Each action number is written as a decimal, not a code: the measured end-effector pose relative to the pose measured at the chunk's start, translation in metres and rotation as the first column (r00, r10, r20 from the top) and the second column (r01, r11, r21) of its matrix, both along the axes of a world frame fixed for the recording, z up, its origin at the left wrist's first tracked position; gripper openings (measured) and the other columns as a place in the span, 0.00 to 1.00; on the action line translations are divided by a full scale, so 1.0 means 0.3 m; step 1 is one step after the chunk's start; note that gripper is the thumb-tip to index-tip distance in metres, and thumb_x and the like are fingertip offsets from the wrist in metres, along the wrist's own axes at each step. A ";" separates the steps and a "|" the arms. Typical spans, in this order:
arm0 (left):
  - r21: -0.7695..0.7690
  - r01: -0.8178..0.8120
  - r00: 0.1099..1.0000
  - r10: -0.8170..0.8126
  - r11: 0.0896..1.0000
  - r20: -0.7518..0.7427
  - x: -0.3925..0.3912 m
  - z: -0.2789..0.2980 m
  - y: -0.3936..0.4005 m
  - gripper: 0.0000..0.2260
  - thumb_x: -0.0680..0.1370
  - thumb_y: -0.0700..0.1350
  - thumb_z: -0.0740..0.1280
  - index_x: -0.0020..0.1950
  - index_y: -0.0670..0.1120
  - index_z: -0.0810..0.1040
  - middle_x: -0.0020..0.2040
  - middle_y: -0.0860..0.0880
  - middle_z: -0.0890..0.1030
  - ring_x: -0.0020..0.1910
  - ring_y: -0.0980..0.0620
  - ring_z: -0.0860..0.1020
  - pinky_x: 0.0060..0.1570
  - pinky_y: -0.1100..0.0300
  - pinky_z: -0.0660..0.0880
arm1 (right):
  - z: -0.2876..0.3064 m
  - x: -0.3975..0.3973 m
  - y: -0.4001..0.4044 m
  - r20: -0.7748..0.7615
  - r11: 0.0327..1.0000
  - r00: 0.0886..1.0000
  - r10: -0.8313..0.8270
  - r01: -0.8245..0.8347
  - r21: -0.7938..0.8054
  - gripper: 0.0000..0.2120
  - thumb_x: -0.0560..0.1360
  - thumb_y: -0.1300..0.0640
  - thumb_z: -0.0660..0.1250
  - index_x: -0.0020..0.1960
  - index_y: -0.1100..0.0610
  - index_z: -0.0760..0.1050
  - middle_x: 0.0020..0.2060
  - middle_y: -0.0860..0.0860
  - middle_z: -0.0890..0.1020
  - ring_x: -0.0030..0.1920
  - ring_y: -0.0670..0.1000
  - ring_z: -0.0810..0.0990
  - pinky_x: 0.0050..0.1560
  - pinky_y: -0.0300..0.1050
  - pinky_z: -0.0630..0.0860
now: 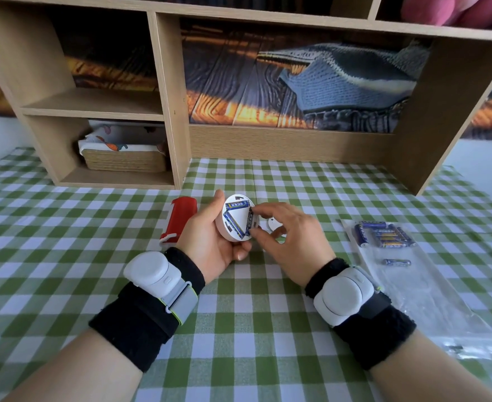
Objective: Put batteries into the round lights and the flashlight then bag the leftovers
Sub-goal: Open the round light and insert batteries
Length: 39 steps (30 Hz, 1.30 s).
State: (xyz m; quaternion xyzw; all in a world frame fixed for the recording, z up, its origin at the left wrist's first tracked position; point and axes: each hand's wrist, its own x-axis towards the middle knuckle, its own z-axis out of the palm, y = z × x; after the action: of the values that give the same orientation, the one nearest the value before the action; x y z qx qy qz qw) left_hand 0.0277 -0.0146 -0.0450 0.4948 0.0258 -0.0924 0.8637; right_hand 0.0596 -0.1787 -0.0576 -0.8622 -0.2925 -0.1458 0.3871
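Observation:
My left hand [210,242] grips a white round light [234,217], tilted with its open back toward me. Three blue batteries lie in it in a triangle. My right hand [288,236] pinches the right-hand battery [249,220] between thumb and fingertips, at the light's edge. A red flashlight [180,219] lies on the checked cloth just left of my left hand. Another white round piece [273,224] shows partly behind my right hand. Several loose blue batteries [384,233] lie on a clear plastic bag [418,291] at the right, one battery [397,262] apart from the pile.
A wooden shelf unit [175,111] stands along the back of the green-and-white checked table [239,329]. A woven basket [124,161] with cloth sits in its lower left compartment.

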 end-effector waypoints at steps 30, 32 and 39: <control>0.055 -0.032 0.999 0.032 0.998 -0.001 0.001 0.000 -0.007 0.22 0.81 0.60 0.56 0.55 0.42 0.76 0.39 0.41 0.78 0.29 0.45 0.71 0.22 0.61 0.65 | -0.008 0.004 0.000 0.269 0.987 0.959 0.087 -0.046 -0.153 0.19 0.75 0.49 0.64 0.62 0.56 0.79 0.44 0.50 0.85 0.37 0.51 0.82 0.36 0.50 0.80; 0.059 -0.035 0.999 0.035 0.998 -0.004 0.002 -0.002 -0.007 0.22 0.81 0.60 0.56 0.55 0.42 0.76 0.39 0.41 0.77 0.28 0.45 0.72 0.22 0.61 0.65 | -0.009 0.002 0.002 0.276 0.988 0.956 0.102 -0.065 -0.138 0.19 0.75 0.50 0.63 0.62 0.56 0.79 0.43 0.50 0.85 0.38 0.53 0.83 0.36 0.51 0.80; 0.046 -0.042 0.999 0.043 0.998 -0.023 0.003 0.003 -0.007 0.23 0.82 0.60 0.55 0.57 0.41 0.75 0.39 0.41 0.76 0.29 0.45 0.72 0.23 0.60 0.65 | -0.004 -0.003 0.016 0.335 0.988 0.935 0.117 -0.076 -0.133 0.15 0.76 0.55 0.61 0.57 0.58 0.80 0.42 0.51 0.85 0.35 0.55 0.83 0.32 0.50 0.79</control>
State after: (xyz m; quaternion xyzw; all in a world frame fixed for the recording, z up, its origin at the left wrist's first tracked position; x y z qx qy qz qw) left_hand 0.0287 -0.0168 -0.0441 0.5127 0.0489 -0.0794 0.8535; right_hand 0.0587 -0.1740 -0.0589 -0.8296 -0.4055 -0.2566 0.2855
